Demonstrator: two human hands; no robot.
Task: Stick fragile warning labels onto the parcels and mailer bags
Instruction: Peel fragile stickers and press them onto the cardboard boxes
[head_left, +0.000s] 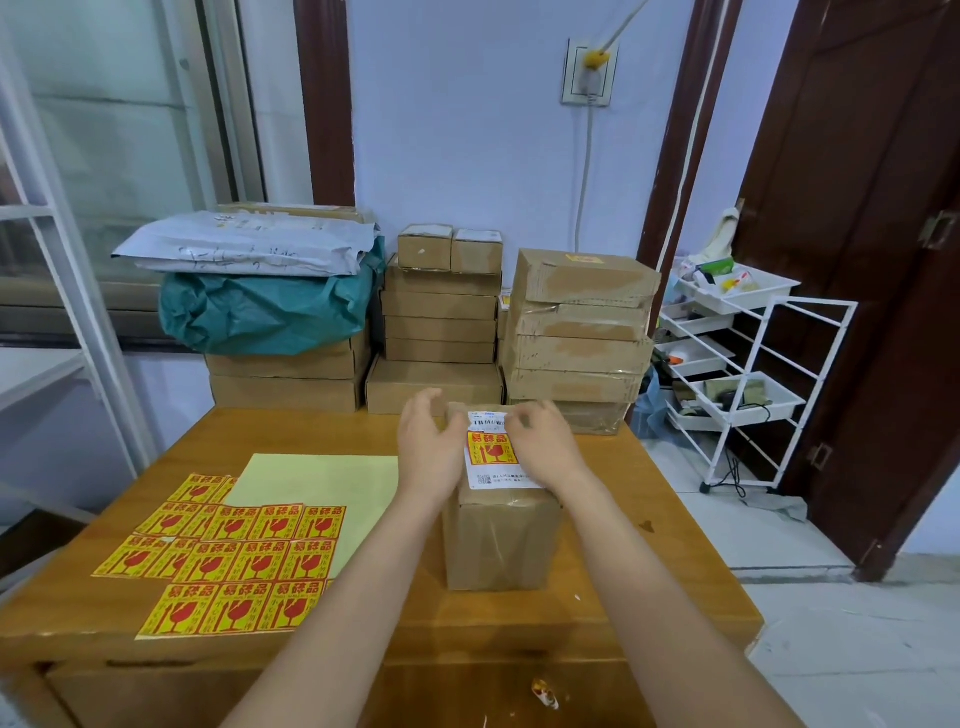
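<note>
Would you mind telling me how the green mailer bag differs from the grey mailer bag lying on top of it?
The green mailer bag is teal, bulging and heavily crumpled; the grey mailer bag is pale, flatter and smoother. The grey one carries dark handwriting on its face, while no writing shows on the green one. The grey one rests on top; the green one sits on cardboard boxes. Both are soft plastic bags at the table's far left, and neither shows a yellow fragile label.

Two hands (488, 441) meet over one parcel (501, 525) carrying one stuck fragile label (487, 448). Left of the hands lie several label sheets (228, 556) and one bare backing sheet (322, 483). Beyond the hands stand three box stacks (441, 322) and three mailer bags (260, 280).
</note>
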